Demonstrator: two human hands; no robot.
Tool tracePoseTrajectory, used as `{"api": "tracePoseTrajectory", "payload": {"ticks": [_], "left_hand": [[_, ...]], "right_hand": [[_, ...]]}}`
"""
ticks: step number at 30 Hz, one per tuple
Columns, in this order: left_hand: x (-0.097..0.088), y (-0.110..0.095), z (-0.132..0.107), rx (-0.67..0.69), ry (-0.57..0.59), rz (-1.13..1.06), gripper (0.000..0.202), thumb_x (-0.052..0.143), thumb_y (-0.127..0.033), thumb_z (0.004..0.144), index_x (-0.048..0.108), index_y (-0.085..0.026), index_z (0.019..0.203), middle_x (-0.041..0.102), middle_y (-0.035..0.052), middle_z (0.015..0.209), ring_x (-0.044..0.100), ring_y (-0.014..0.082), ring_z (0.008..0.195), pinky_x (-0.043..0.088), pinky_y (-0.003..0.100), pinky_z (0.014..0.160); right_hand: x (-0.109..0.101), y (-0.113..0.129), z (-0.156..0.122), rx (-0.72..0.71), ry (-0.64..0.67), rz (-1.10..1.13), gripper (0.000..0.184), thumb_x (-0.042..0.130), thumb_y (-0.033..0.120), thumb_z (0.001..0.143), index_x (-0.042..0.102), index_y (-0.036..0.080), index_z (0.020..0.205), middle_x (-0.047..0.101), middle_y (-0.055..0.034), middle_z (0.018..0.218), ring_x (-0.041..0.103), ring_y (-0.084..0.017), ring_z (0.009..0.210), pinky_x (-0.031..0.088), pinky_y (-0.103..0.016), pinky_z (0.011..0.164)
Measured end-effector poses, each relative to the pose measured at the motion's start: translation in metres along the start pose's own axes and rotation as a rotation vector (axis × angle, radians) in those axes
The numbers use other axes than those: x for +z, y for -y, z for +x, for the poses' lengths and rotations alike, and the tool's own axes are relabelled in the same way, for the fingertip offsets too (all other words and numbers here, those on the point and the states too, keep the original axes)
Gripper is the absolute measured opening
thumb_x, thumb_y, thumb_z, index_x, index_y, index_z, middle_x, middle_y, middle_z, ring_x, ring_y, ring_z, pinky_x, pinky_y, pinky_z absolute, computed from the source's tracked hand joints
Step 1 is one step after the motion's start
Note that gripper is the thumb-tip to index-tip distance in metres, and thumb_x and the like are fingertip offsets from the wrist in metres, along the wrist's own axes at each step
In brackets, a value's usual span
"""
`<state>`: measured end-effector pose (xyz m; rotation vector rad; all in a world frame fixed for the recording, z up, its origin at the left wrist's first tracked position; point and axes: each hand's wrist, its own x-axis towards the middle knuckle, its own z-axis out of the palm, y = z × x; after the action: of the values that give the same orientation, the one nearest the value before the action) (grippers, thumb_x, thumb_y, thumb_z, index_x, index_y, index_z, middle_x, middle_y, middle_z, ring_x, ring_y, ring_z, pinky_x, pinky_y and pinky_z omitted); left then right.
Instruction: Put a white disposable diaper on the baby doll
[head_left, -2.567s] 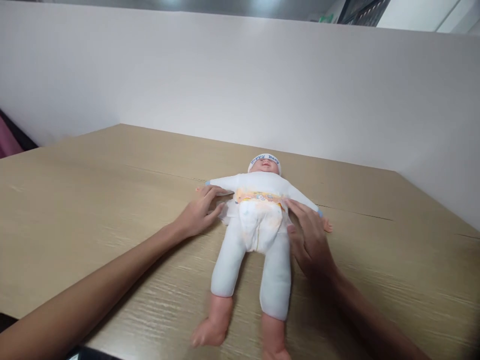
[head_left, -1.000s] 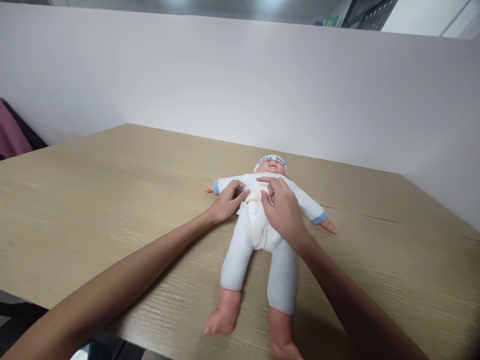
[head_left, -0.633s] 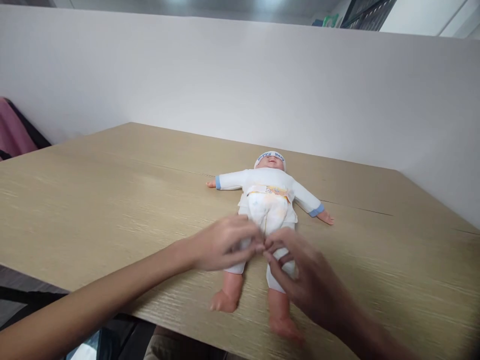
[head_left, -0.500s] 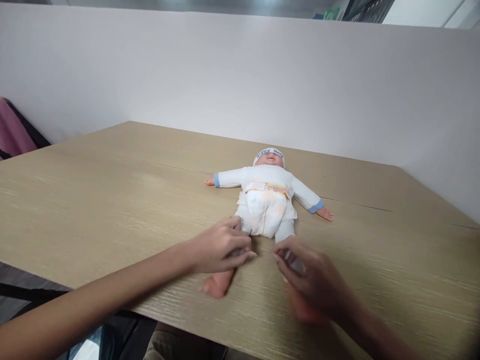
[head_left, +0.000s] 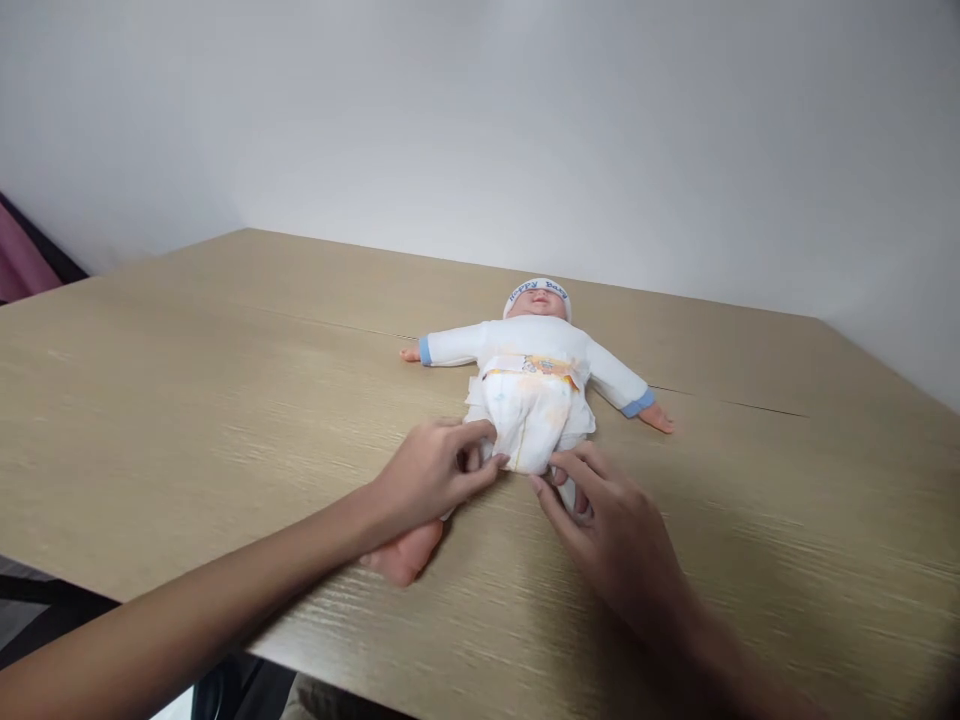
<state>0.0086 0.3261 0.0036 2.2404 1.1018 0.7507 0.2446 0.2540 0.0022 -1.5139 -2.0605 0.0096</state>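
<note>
A baby doll (head_left: 536,335) lies on its back on the table, arms spread, its head away from me. It wears a white top with blue cuffs, a cap lettered in blue and a white diaper (head_left: 529,415) with an orange printed waistband. My left hand (head_left: 435,470) is closed at the diaper's lower left edge, thumb and forefinger on it, over the doll's leg. At the lower right edge my right hand (head_left: 615,525) pinches the diaper between thumb and forefinger. One bare foot (head_left: 405,555) shows below my left wrist; the other is hidden behind my right hand.
The wood-grain table (head_left: 225,400) reaches to a pale wall (head_left: 480,140) at the back, and a thin seam crosses its top. Its front edge runs below my forearms. A pink and black item (head_left: 26,260) stands beyond the left side.
Both hands have moved up from the doll's legs to the lower edges of the diaper. The doll's left-side foot has shifted outward, and the camera view has tilted down.
</note>
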Motion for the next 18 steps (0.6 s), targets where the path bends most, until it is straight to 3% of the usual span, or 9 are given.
{"api": "tracePoseTrajectory", "payload": {"ticks": [5,7,9,14,18], "left_hand": [[0.0005,0.0057,-0.0001,0.154,-0.068,0.035,0.018,0.067,-0.039,0.105,0.069,-0.025,0.094,0.074,0.0078,0.112,0.061,0.0276,0.102,0.051,0.044,0.092],[0.0003,0.0056,0.0006,0.169,-0.075,0.008,0.012,0.068,-0.036,0.106,0.071,-0.025,0.102,0.072,0.008,0.13,0.061,0.029,0.113,0.05,0.047,0.1],[-0.0003,0.0039,0.001,0.167,-0.062,-0.019,0.009,0.066,-0.033,0.107,0.07,-0.025,0.104,0.072,0.0065,0.135,0.06,0.0285,0.116,0.049,0.047,0.103],[-0.0011,-0.0005,0.0031,0.127,-0.016,-0.074,0.01,0.066,-0.028,0.105,0.062,-0.024,0.096,0.075,0.0041,0.117,0.056,0.0269,0.105,0.046,0.046,0.1],[0.0019,0.0016,0.005,0.082,-0.001,-0.112,0.018,0.067,-0.028,0.101,0.054,-0.025,0.088,0.066,0.0026,0.093,0.052,0.0271,0.098,0.045,0.043,0.092]], "right_hand": [[0.0,0.0003,-0.0051,-0.033,-0.044,0.027,0.011,0.061,0.034,0.11,0.069,0.028,0.112,0.074,-0.0087,0.12,0.077,-0.028,0.098,0.06,-0.037,0.072],[0.0003,0.0008,-0.0055,-0.035,-0.039,0.052,0.011,0.06,0.034,0.11,0.069,0.029,0.115,0.075,-0.0091,0.125,0.077,-0.03,0.106,0.063,-0.041,0.079],[0.0012,0.001,-0.006,-0.034,-0.026,0.054,0.013,0.061,0.035,0.11,0.068,0.03,0.119,0.075,-0.0092,0.132,0.076,-0.033,0.113,0.065,-0.046,0.085],[0.0036,0.0019,-0.0041,-0.054,0.003,0.038,0.019,0.063,0.033,0.107,0.067,0.029,0.126,0.076,-0.0089,0.141,0.074,-0.036,0.121,0.061,-0.057,0.099],[0.0035,0.0041,0.0009,-0.006,0.018,0.073,0.012,0.065,0.032,0.104,0.066,0.027,0.115,0.08,-0.0082,0.112,0.075,-0.033,0.103,0.061,-0.049,0.087]]}}
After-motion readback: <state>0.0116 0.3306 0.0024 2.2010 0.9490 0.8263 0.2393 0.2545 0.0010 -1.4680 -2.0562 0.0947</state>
